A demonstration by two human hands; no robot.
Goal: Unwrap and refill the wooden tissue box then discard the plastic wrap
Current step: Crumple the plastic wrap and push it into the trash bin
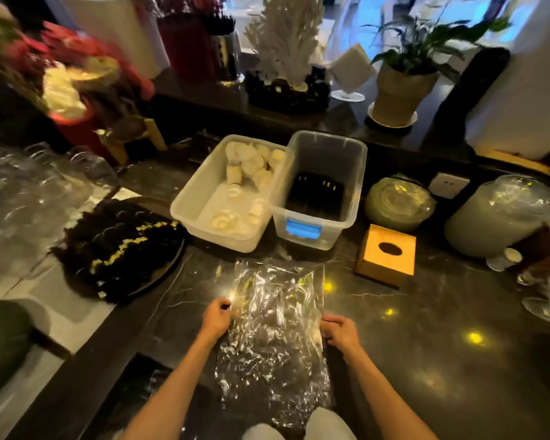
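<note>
Glassware (29, 192) crowds the far left of the bench (442, 344), and beside it sits a round dark tray (118, 246) heaped with dark, yellow-flecked pieces; a wide sweep of loose film could brush either one.

The left hand (215, 319) is closed in a pinch on the left edge of the plastic wrap (277, 328). The crumpled clear sheet lies spread on the dark stone and runs over the near edge toward the person. The right hand (340, 333) grips the opposite edge, fingers curled over it. The film is thin and creased, so I judge that it could tear or slide out of a light pinch, and that the overhanging part could drop to the floor if one side is let go.

Behind the sheet stand a white tub of rolled cloths (229, 198) and a clear storage bin (321, 192).

To the right, well apart from both hands, the wooden tissue box (386, 254) rests upright, its oval opening dark. No tissue shows there, so refilling looks unfinished; discarding the wrap now risks skipping that step.
</note>
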